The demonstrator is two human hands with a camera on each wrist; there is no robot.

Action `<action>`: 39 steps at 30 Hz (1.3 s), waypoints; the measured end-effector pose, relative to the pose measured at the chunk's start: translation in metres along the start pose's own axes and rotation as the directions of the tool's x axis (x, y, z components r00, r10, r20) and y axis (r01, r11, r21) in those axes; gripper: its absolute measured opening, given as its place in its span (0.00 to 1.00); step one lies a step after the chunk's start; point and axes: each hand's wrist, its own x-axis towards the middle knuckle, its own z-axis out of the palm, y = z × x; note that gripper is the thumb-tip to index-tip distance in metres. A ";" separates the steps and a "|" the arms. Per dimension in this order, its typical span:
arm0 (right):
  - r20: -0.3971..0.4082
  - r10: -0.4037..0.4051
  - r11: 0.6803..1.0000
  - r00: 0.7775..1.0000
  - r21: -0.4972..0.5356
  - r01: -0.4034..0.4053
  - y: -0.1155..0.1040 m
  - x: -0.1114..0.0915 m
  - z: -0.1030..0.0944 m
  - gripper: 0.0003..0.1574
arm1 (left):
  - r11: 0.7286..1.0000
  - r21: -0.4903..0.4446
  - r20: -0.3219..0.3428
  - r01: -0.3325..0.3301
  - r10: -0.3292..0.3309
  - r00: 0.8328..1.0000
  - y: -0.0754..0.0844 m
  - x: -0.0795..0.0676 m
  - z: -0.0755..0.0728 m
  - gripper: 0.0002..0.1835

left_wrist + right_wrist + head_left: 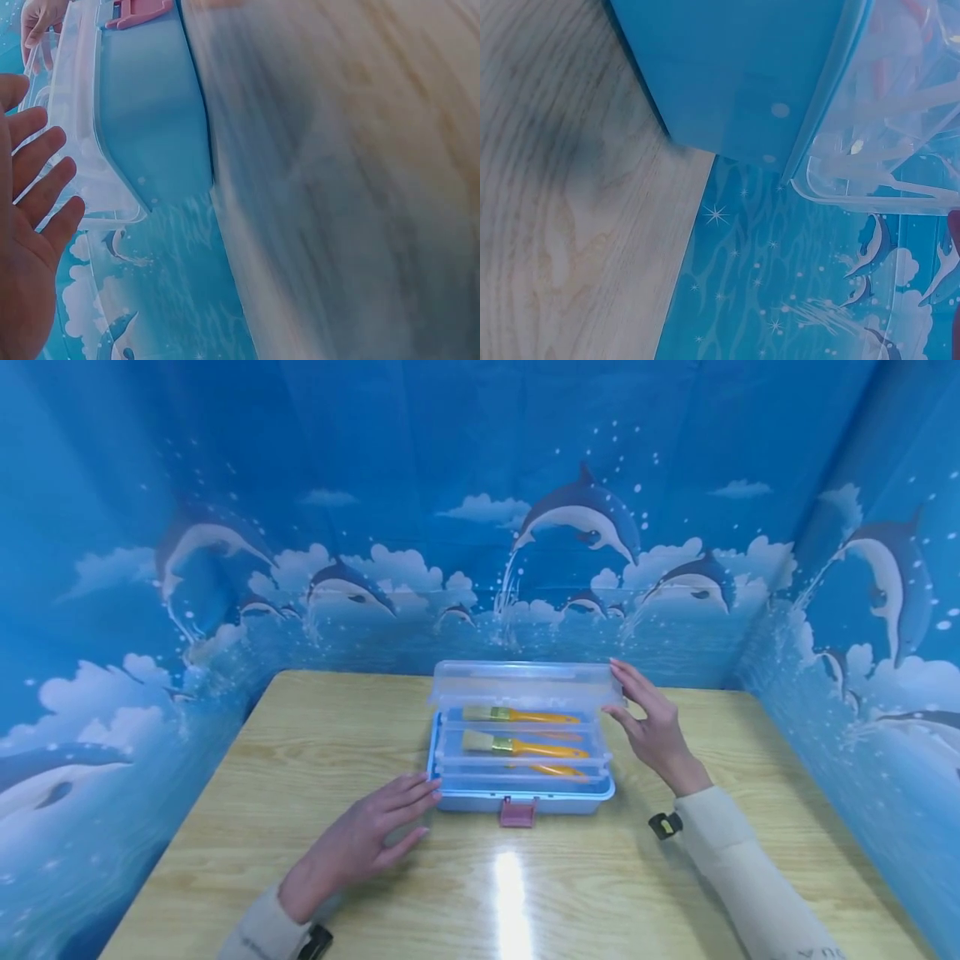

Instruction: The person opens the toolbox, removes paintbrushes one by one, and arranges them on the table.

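A blue plastic storage box [558, 804] sits on the table with its clear lid [517, 681] raised at the back. Inside, clear trays [450, 752] hold several paintbrushes [540, 750] with orange handles and pale bristles. A pink latch [517, 814] hangs at the front. My right hand [656, 727] grips the lid at its right end, thumb on the near side and fingers at the top corner. My left hand [367, 831] has its fingers extended, fingertips right at the box's front left corner. In the left wrist view, the left hand [34, 195] shows spread fingers beside the box.
The light wooden table [337, 727] reaches back to a blue curtain [420, 468] printed with dolphins, which also hangs along both sides. Each wrist wears a black strap [664, 825]. Light glares off the tabletop in front of the box.
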 end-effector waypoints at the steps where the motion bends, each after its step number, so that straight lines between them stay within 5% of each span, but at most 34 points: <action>1: -0.002 0.000 1.000 1.000 -0.001 0.000 0.000 0.001 0.000 0.40 | 1.000 0.001 0.004 0.003 -0.003 1.000 0.000 -0.001 0.000 0.28; 9: -0.020 -0.014 1.000 1.000 0.004 0.014 0.002 0.003 0.002 0.39 | 0.999 0.011 0.079 0.054 -0.054 0.995 0.001 -0.003 -0.001 0.29; 15: -0.006 -0.009 1.000 1.000 -0.002 0.009 0.005 0.007 0.002 0.39 | 0.992 0.040 0.177 0.124 -0.129 0.976 0.002 -0.004 -0.003 0.32; 28: 0.000 0.019 1.000 1.000 -0.014 -0.019 0.009 0.013 0.001 0.39 | 0.983 0.113 0.313 0.143 -0.171 0.934 -0.001 -0.002 -0.006 0.33; 34: -0.007 0.011 1.000 1.000 -0.018 -0.011 0.011 0.020 0.000 0.39 | 0.986 0.148 0.278 0.082 -0.121 0.953 -0.005 -0.002 -0.003 0.33; 39: 0.010 0.009 0.999 1.000 -0.037 -0.008 0.013 0.022 -0.001 0.39 | 0.988 0.126 0.280 0.095 -0.127 0.952 -0.005 -0.002 0.000 0.32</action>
